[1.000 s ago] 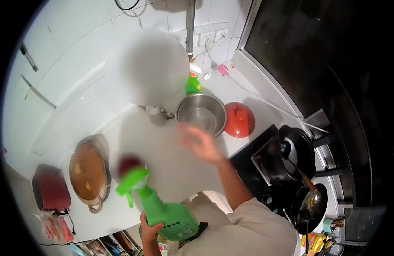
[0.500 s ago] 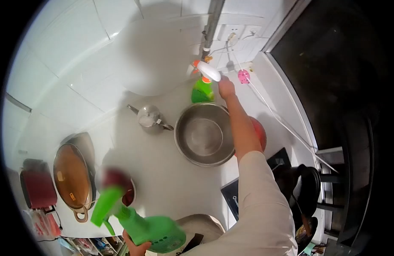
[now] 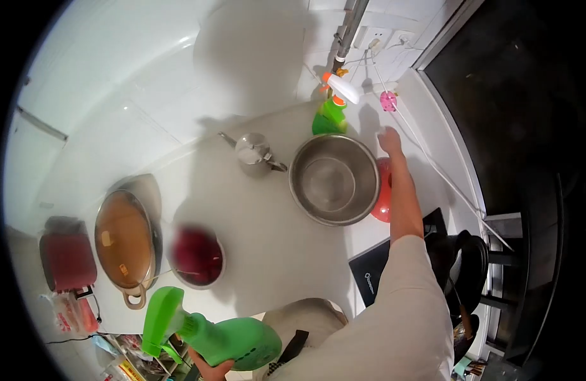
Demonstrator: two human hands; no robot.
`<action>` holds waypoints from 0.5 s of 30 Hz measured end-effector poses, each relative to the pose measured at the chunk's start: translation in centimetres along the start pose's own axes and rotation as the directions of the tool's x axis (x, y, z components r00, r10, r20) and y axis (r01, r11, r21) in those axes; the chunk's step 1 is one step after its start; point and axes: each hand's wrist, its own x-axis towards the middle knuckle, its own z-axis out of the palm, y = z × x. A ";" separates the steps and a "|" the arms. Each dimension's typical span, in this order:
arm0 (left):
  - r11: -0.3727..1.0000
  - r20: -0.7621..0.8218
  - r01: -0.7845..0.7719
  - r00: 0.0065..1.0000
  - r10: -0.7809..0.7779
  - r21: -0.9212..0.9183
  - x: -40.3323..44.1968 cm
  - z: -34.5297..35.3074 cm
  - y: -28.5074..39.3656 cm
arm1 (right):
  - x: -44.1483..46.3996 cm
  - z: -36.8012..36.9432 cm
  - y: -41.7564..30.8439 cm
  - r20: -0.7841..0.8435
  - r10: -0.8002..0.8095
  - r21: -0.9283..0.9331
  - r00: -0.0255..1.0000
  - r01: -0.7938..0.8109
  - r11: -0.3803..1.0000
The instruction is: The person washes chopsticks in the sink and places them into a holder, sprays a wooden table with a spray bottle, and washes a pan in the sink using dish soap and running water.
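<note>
My left hand (image 3: pixel 210 367), at the bottom of the view, is wrapped round a green spray bottle (image 3: pixel 239 343) that is tilted on its side, its trigger head pointing left. My right hand (image 3: pixel 389 141) reaches far out over the counter beside the metal basin (image 3: pixel 334 181). Its fingers look closed; anything inside them is hidden. Just below that hand, a red round object (image 3: pixel 383 197) shows partly behind the basin. A second spray bottle (image 3: pixel 331 117), green with a white and orange head, stands behind the basin, apart from my right hand.
A metal kettle (image 3: pixel 253 152) stands left of the basin. Further left are a lidded oval pan (image 3: pixel 123 238), a bowl with something dark red (image 3: pixel 201 257) and a maroon appliance (image 3: pixel 69 260). A black cooktop (image 3: pixel 369 273) and a white cord (image 3: pixel 426 155) lie to the right.
My right hand has moved right, away from the standing spray bottle and towards the wall side. The whole view has shifted, so the counter things appear further right and higher. My left hand keeps its bottle.
</note>
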 end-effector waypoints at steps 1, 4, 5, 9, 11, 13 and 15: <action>0.999 -0.007 -0.007 1.000 0.007 0.038 -1.1 -0.7 0.1 | -2.7 -1.6 -0.3 -0.064 0.082 0.135 0.995 -0.072 0.988; 0.987 0.003 -0.039 0.999 0.039 0.158 -4.4 -3.1 -0.4 | -8.4 -6.3 -4.0 -0.192 0.284 0.551 0.939 -0.136 0.823; 0.979 -0.083 -0.088 0.991 0.104 0.182 -6.1 -4.1 -1.4 | -11.4 -8.1 -5.9 -0.221 0.402 0.765 0.888 -0.098 0.637; 0.960 -0.124 -0.258 0.955 0.271 0.112 -11.3 -4.7 -1.1 | -25.8 -14.8 -19.4 -0.619 0.505 0.772 0.601 0.348 0.532; 0.971 -0.140 -0.239 0.961 0.238 0.011 -14.8 -5.4 -1.4 | -35.1 -16.9 -25.8 -0.294 0.605 0.941 0.740 0.334 0.049; 0.931 -0.124 -0.331 0.928 0.351 0.156 -17.7 -7.4 -3.5 | -43.7 -17.3 -30.4 -0.223 0.574 0.891 0.788 0.404 -0.209; 0.885 -0.063 -0.422 0.895 0.441 0.199 -20.1 -8.8 -5.3 | -50.5 -20.6 -31.6 -0.201 0.474 0.866 0.857 0.382 -0.323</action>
